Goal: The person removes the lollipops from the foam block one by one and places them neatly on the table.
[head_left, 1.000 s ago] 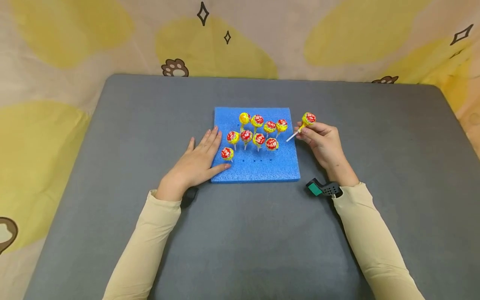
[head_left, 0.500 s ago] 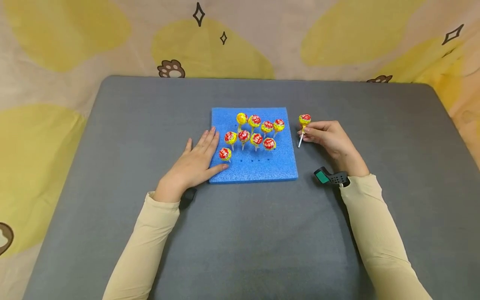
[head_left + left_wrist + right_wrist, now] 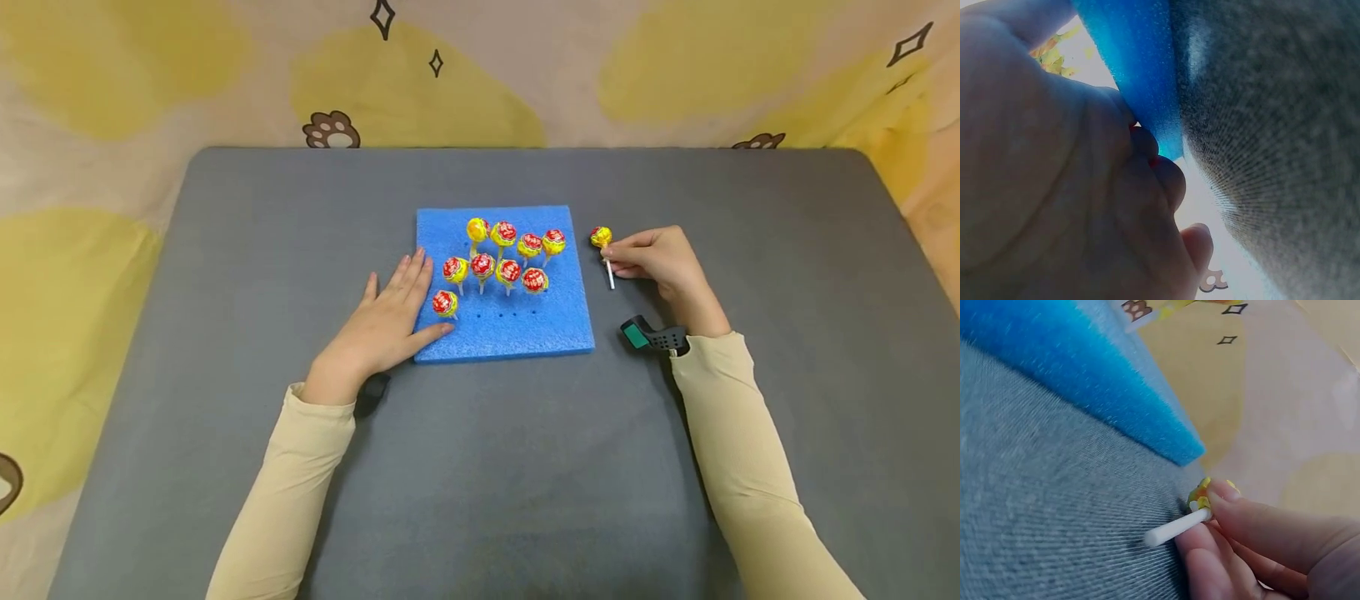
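head view | right hand (image 3: pixel 663 260) pinches lollipop (image 3: pixel 601 237) beyond right edge of blue foam board (image 3: pixel 510 337) | left hand (image 3: pixel 378 333) spread at left edge | likely light; grip stiff stick (image 3: pixel 611 277)

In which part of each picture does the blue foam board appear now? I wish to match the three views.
Head: blue foam board near the centre, the left hand at its left edge.
Left wrist: top centre, a strip narrowing downward.
Right wrist: upper left, tapering towards the centre.
Shared landmark: the grey tabletop, around the board in the head view, right in the left wrist view, lower left in the right.
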Available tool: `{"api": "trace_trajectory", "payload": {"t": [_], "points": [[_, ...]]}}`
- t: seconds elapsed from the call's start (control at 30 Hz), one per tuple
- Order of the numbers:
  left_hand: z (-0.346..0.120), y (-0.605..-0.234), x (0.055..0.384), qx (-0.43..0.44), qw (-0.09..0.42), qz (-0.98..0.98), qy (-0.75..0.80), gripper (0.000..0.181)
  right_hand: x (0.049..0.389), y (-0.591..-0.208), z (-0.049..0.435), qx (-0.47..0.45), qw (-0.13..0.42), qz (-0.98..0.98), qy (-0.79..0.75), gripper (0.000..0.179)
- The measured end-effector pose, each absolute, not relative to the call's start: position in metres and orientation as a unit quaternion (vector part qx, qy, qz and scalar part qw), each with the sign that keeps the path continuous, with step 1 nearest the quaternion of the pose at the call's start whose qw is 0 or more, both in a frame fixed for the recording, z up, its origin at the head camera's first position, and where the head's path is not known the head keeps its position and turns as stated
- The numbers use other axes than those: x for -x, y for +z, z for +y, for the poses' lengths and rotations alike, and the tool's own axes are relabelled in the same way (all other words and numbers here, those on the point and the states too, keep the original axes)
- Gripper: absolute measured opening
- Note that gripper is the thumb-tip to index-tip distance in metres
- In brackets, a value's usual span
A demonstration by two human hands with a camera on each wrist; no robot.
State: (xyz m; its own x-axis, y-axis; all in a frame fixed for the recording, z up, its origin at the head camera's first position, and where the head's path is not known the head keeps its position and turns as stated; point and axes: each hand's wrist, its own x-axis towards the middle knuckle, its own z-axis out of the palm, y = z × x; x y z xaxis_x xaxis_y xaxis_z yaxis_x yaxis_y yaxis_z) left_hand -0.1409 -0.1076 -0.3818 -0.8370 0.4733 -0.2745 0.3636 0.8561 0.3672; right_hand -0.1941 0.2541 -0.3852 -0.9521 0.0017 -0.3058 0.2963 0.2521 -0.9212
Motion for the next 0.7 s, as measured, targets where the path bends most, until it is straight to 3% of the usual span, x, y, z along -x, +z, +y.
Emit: {"api": "trace_trajectory", "payload": {"t": [0.7], "points": [[-0.1079,-0.3839,0.1427,-0.226,0.173,0.946,0.153,0.089,0.1932,-0.3828,0.2575,-0.089,0.104,0.81,-0.571,0.01]]}}
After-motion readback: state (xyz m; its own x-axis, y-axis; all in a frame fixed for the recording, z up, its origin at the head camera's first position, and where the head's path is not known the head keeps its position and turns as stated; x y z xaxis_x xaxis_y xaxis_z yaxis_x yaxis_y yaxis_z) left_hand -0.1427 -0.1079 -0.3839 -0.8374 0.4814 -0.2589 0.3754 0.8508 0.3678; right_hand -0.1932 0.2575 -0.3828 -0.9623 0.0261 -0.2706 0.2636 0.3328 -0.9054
